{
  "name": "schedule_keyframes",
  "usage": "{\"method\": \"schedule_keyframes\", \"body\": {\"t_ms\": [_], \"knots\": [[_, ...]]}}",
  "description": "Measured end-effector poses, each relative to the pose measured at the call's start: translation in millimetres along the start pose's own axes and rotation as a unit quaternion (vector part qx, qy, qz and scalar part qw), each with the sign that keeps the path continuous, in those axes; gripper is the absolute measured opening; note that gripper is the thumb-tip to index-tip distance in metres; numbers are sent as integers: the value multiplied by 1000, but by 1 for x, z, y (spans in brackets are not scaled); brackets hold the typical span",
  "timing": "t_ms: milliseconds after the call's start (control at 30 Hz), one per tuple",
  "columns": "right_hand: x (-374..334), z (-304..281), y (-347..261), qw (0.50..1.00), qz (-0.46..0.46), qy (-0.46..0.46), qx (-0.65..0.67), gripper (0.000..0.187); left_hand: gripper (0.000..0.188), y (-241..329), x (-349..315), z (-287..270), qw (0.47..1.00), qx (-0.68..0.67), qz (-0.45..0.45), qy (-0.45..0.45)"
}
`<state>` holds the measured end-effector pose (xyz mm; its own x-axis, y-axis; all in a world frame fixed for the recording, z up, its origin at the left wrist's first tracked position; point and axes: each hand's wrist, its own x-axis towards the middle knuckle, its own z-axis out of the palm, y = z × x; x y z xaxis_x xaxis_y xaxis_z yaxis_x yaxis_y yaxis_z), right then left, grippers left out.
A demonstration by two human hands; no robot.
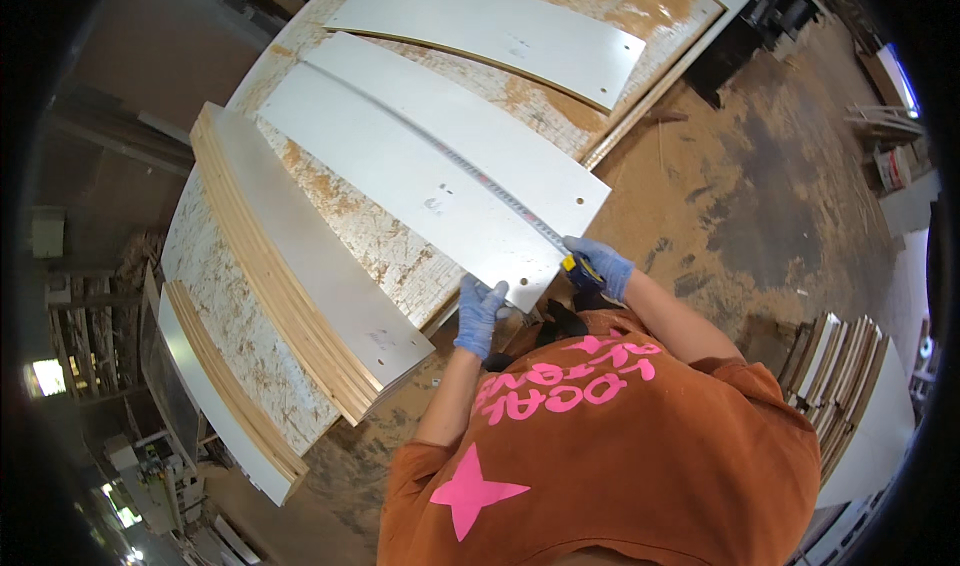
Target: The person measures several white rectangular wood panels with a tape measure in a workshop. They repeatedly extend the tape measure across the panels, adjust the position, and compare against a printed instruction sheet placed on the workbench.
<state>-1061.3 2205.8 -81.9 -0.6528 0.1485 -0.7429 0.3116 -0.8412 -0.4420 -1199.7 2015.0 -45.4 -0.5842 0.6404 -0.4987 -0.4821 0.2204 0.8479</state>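
Note:
A long white board (450, 181) with small holes at its near end lies on the worktable, that end towards me. The blade of a tape measure (578, 269) is drawn out lengthwise across it, reaching to its far end. Its yellow and black case is at the near right corner, with my right hand (604, 266), in a blue glove, closed around it. My left hand (480, 316), also gloved, grips the board's near left corner, thumb and fingers at the edge. Part of that corner is hidden by the glove.
Another white board (490, 36) lies beyond on the worktable (390, 251), whose surface is worn and dusty. Left are a stack of boards (290, 266) and a smaller stack (230, 391). More panels (835, 391) stand at the right, on the dusty floor (740, 206).

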Motion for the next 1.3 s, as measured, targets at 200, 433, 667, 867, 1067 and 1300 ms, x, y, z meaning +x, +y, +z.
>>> {"method": "schedule_keyframes", "body": {"t_ms": [200,433,667,867,1067,1300], "knots": [[-29,-19,-45,983,-157,86,-35,24,42,-1,56,22,998,-50,18,-34],[-63,-69,-103,949,-265,99,-141,23,65,53,96,71,991,-113,30,-64],[-71,-126,-102,927,-285,167,-177,23,66,36,124,120,989,-67,48,-121],[-52,-145,-118,961,-234,141,-37,18,46,49,170,154,997,-15,7,-73],[-7,-136,-181,969,-199,135,-56,24,51,84,231,168,998,30,-33,38],[60,-199,-219,957,-199,189,-95,24,51,85,183,146,993,43,90,-62]]}}
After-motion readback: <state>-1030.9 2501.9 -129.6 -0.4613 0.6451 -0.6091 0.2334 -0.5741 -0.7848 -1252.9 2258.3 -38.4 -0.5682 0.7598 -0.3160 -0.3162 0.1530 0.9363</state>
